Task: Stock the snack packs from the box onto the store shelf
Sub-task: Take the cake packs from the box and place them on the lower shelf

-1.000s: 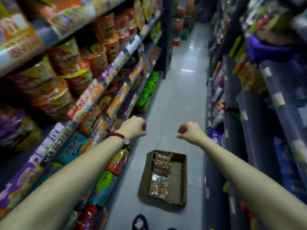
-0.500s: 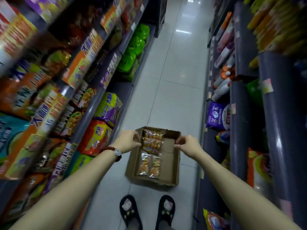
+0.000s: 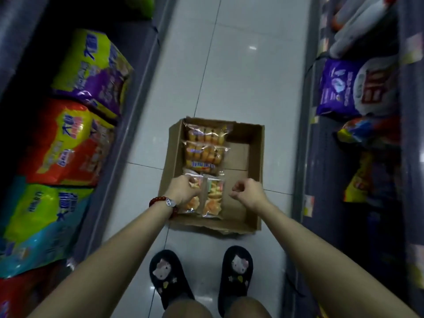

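The left hand (image 3: 183, 191) has its grip curled loosely over the near-left snack pack (image 3: 192, 198) in the cardboard box (image 3: 254, 180), fingers bent down above the pack's top edge; whether they actually pinch the wrapper cannot be told from the head view. A red bead bracelet (image 3: 160, 201) sits on that wrist. The right hand (image 3: 249, 193) hangs just to the right of it, over the bare right half of the box, its grip closed into a loose fist around nothing. Between the two hands lies a second clear pack (image 3: 213, 196), lengthwise, touching the one under the left grip. Beyond both hands, toward the far wall of the box, three more packs (image 3: 205, 150) lie crosswise in a column, overlapping one another. The box rests on the pale tiled floor (image 3: 241, 76) of the aisle. Nearer than the hands, two dark slippers (image 3: 236, 271) with cat faces stand on the tiles. Left of the left grip, the low store shelf (image 3: 128, 125) carries large bright bags (image 3: 68, 143); right of the right grip another shelf (image 3: 305, 157) holds purple and white bags (image 3: 339, 88).
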The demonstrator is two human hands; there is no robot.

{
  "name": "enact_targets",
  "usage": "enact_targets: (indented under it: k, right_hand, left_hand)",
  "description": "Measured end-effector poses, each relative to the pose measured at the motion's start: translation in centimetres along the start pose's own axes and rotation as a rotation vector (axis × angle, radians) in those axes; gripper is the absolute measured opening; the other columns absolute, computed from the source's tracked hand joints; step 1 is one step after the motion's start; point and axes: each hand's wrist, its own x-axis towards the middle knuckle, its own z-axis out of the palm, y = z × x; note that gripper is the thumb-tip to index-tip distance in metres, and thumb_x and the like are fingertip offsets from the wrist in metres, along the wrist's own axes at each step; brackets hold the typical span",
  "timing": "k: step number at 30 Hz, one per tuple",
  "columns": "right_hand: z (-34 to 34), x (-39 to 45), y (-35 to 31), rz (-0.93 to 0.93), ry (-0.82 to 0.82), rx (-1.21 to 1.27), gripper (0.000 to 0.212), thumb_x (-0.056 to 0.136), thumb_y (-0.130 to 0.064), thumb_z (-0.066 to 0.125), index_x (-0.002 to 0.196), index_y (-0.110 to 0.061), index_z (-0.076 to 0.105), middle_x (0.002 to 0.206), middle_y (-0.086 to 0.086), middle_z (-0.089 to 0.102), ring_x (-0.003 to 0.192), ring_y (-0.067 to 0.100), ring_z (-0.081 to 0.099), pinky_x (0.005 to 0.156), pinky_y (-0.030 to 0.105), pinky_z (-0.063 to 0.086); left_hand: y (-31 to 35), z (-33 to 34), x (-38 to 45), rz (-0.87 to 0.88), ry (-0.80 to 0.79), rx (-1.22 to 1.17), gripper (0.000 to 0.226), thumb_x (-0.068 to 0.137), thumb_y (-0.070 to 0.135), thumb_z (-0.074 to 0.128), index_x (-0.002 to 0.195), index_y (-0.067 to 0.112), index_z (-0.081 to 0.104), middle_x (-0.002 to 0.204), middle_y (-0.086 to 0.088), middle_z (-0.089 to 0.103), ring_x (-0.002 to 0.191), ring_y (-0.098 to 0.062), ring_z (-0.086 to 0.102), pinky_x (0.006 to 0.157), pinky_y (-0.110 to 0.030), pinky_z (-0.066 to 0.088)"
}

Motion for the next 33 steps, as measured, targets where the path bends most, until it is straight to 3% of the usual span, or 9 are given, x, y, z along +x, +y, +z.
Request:
enact_targets:
  k: [3, 6, 11, 14, 19, 24, 28, 33]
  right_hand:
    - [2.9, 3.5, 2.4, 0.051, -0.013, 0.051, 0.013, 0.086, -0.019, 0.068, 0.096, -0.011, 0.065, 0.088, 0.001, 0.063, 0.082, 0.013, 0.058, 0.075, 0.027, 0.049]
    - [5.8, 6.7, 4.2, 0.1, -0.035, 0.128, 0.017, 0.089, -0.017, 0.066, 0.104, -0.011, 0.061, 0.095, 0.003, 0.062, 0.088, 0.013, 0.057, 0.078, 0.026, 0.047]
    - [10.2, 11.2, 6.4, 0.196, -0.045, 0.269, 0.046, 0.087, -0.021, 0.068, 0.128, -0.01, 0.05, 0.124, 0.007, 0.061, 0.113, 0.022, 0.06, 0.095, 0.035, 0.051]
    - [11.9, 12.9, 7.2, 0.274, -0.033, 0.393, 0.062, 0.085, -0.026, 0.07, 0.137, -0.013, 0.04, 0.129, 0.008, 0.059, 0.113, 0.025, 0.061, 0.093, 0.038, 0.053]
    - [13.6, 14.8, 8.0, 0.366, -0.054, 0.561, 0.053, 0.078, -0.025, 0.076, 0.122, -0.019, 0.047, 0.118, 0.004, 0.062, 0.107, 0.026, 0.063, 0.092, 0.049, 0.054]
    - [13.4, 15.1, 9.4, 0.415, -0.047, 0.639, 0.039, 0.078, -0.022, 0.077, 0.108, -0.013, 0.055, 0.109, 0.007, 0.067, 0.1, 0.026, 0.067, 0.088, 0.05, 0.055]
    - [12.2, 13.8, 9.1, 0.373, -0.041, 0.715, 0.038, 0.08, -0.018, 0.075, 0.109, -0.018, 0.05, 0.109, 0.006, 0.066, 0.093, 0.024, 0.069, 0.085, 0.047, 0.057]
    - [8.9, 9.4, 6.6, 0.299, 0.001, 0.774, 0.038, 0.082, -0.018, 0.074, 0.109, -0.018, 0.047, 0.099, 0.0, 0.065, 0.084, 0.015, 0.067, 0.066, 0.03, 0.055]
  left_hand:
    - [-2.2, 2.8, 4.2, -0.064, -0.013, -0.045, 0.052, 0.084, 0.029, 0.069, 0.13, 0.01, 0.052, 0.126, -0.01, 0.06, 0.113, -0.026, 0.059, 0.095, -0.037, 0.05]
    - [-4.5, 5.4, 8.1, -0.115, 0.015, -0.087, 0.047, 0.084, 0.03, 0.069, 0.123, 0.008, 0.055, 0.118, -0.012, 0.065, 0.106, -0.027, 0.062, 0.092, -0.039, 0.052]
    - [-7.5, 8.7, 12.0, -0.209, 0.085, -0.172, 0.056, 0.087, 0.03, 0.064, 0.13, 0.004, 0.04, 0.125, -0.017, 0.058, 0.112, -0.032, 0.058, 0.089, -0.036, 0.048]
    - [-8.8, 10.0, 13.4, -0.251, 0.095, -0.207, 0.057, 0.088, 0.032, 0.063, 0.129, 0.002, 0.038, 0.128, -0.019, 0.056, 0.115, -0.035, 0.056, 0.093, -0.039, 0.049]
    - [-10.1, 11.3, 14.5, -0.232, 0.095, -0.253, 0.053, 0.08, 0.038, 0.071, 0.119, 0.008, 0.054, 0.121, -0.015, 0.06, 0.107, -0.03, 0.06, 0.093, -0.044, 0.051]
    - [-10.7, 11.4, 14.8, -0.328, -0.01, -0.556, 0.054, 0.07, 0.028, 0.081, 0.117, 0.016, 0.058, 0.114, -0.007, 0.067, 0.105, -0.026, 0.064, 0.094, -0.047, 0.052]
    - [-10.7, 11.2, 14.6, -0.341, -0.047, -0.625, 0.07, 0.051, 0.04, 0.087, 0.113, 0.021, 0.059, 0.114, -0.005, 0.068, 0.103, -0.025, 0.065, 0.093, -0.048, 0.052]
    - [-7.3, 8.8, 10.5, -0.297, -0.087, -0.672, 0.044, 0.071, 0.028, 0.081, 0.105, 0.025, 0.053, 0.115, -0.003, 0.065, 0.104, -0.025, 0.064, 0.096, -0.049, 0.05]
